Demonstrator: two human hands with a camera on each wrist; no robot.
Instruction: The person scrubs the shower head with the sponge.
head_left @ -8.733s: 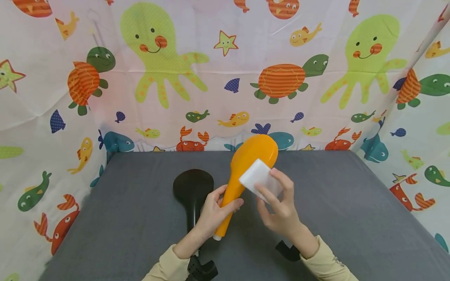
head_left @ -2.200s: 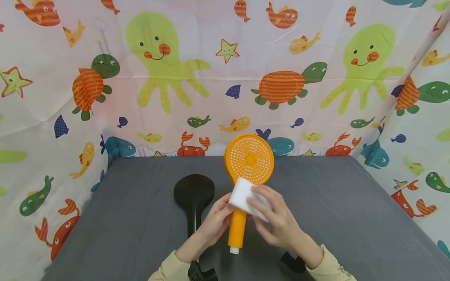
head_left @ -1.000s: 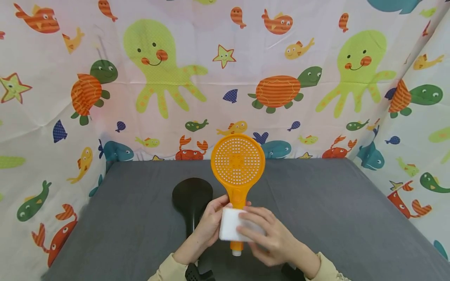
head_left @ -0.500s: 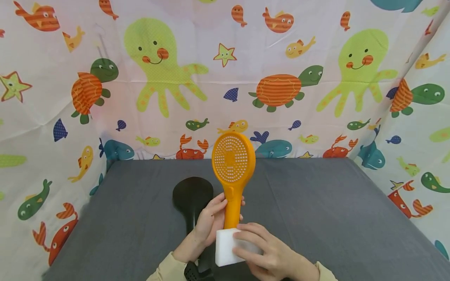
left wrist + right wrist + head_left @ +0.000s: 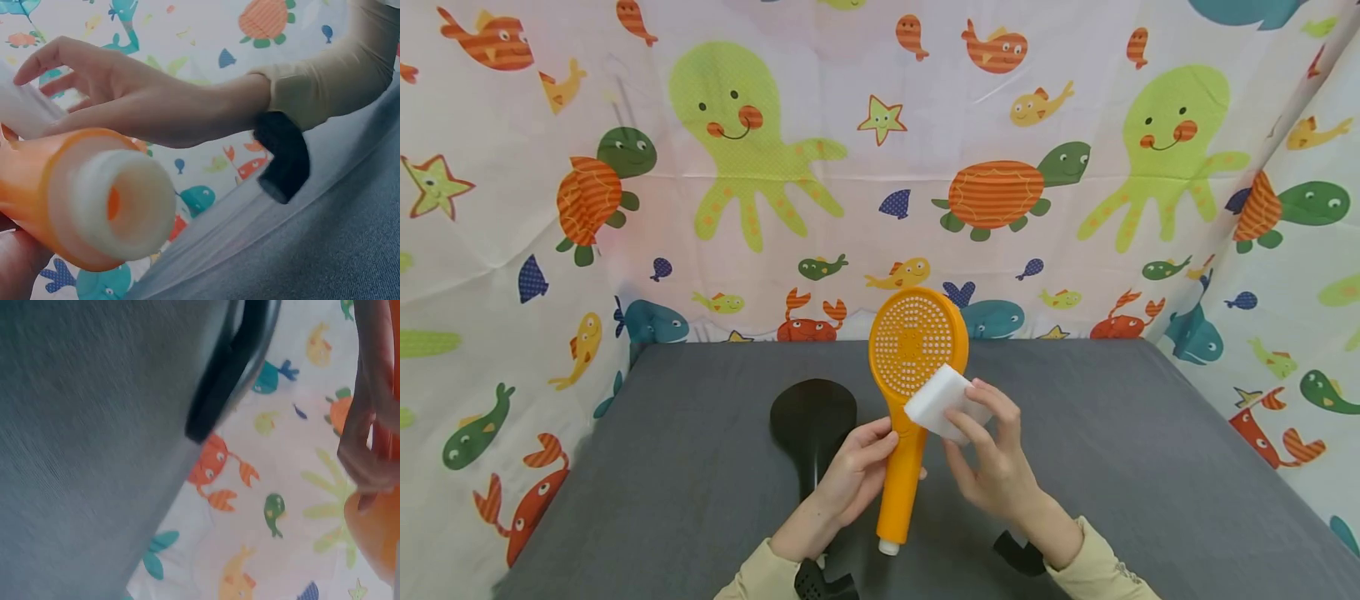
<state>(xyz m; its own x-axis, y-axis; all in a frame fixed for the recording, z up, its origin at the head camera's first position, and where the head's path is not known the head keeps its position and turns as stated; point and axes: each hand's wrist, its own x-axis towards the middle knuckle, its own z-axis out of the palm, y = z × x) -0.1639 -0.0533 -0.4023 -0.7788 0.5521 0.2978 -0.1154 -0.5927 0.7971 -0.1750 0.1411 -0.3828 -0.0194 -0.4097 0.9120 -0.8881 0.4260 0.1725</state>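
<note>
Both hands busy: left hand (image 5: 853,477) clamped round the orange shower's (image 5: 917,342) upper handle (image 5: 898,500), raised off the table (image 5: 1112,442), presumably to steady it, spray face clear. Right hand (image 5: 1000,467) pinched the white sponge (image 5: 938,402) over its neck, likely leaving one side free; contact unclear. Black shower (image 5: 812,412) lay left.

Orange shower head (image 5: 908,375), white sponge (image 5: 937,403).
Shower head raised nearly upright, perforated round face toward viewer, handle down; blocky sponge tilted, overlapping its neck.
</note>
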